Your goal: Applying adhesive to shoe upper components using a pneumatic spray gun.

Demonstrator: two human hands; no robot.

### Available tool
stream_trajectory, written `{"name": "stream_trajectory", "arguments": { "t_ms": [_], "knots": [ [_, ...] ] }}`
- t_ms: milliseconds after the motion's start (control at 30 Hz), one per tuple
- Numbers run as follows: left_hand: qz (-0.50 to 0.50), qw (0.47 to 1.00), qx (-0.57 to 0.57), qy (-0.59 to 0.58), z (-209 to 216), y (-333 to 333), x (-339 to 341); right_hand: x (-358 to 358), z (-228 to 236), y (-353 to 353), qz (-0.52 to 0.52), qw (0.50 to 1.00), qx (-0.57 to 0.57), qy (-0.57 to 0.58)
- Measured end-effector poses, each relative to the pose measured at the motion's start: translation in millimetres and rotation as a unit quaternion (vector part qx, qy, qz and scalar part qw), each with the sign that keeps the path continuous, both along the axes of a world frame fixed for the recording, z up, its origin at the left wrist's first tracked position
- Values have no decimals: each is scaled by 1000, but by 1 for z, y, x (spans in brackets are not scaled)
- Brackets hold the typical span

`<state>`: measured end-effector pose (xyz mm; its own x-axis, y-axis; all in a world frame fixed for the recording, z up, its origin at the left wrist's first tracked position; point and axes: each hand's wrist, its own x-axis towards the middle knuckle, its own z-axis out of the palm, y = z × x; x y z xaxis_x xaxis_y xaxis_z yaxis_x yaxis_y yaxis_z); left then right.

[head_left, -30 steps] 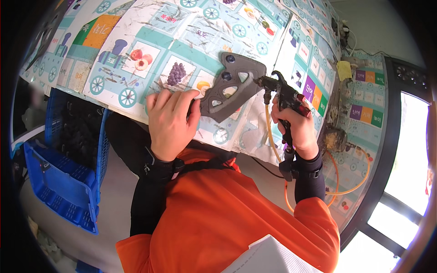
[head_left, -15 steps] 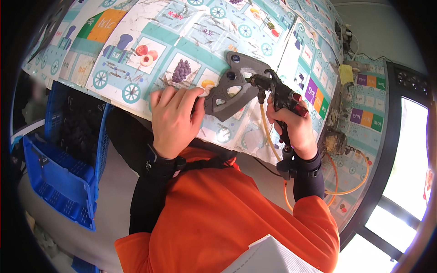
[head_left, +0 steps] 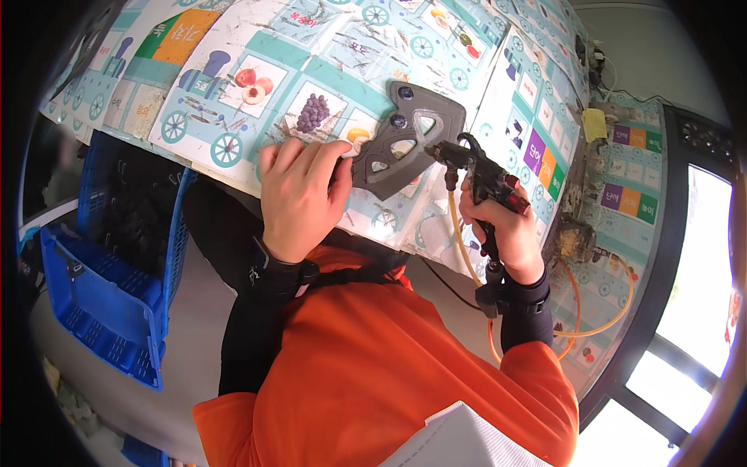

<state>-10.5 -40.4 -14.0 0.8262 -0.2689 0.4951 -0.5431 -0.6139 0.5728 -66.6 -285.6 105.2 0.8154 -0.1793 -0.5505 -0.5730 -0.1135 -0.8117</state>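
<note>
On the patterned sheet lies a dark grey, curved flat part [head_left: 406,144] with several cut-out windows and two dark round spots near its far end. My left hand [head_left: 299,198] has its thumb and index finger closed on the part's near left end; the exact contact is partly hidden by the fingers. In my right hand [head_left: 507,229] is a black spray gun [head_left: 486,177] with red knobs at its back, its handle wrapped by my fingers. The gun's nozzle points left toward the part, just off its right edge. A yellowish hose [head_left: 459,226] hangs from the gun.
Stained teal-and-white picture sheets [head_left: 210,117] cover the table. Blue plastic crates [head_left: 101,303], one holding dark pieces, stand on the floor at left. Orange air hoses [head_left: 576,311] loop at right near a dark-framed glass door [head_left: 685,257].
The spray gun has drawn slightly right and nearer to me, uncovering more of the part's right side. The part has shifted slightly; my left hand stays at its end.
</note>
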Motion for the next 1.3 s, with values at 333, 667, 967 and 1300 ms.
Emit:
{"name": "stream_trajectory", "arguments": {
  "t_ms": [333, 667, 967, 1300],
  "knots": [
    [-4, 1000, 0, 1, 0, 1, -1, 9, 5, 24, 26, 999, -28, 24],
    [4, 1000, -2, 3, 0, 2, -1, -2, 6, 20, 75, 996, 25, 30],
    [2, 1000, -4, 1, -2, 1, -2, -9, 3, 20, 48, 997, -6, 65],
    [8, 1000, -6, 14, -1, 3, -3, -2, 5, 34, 98, 993, 39, 52]
  ]
}}
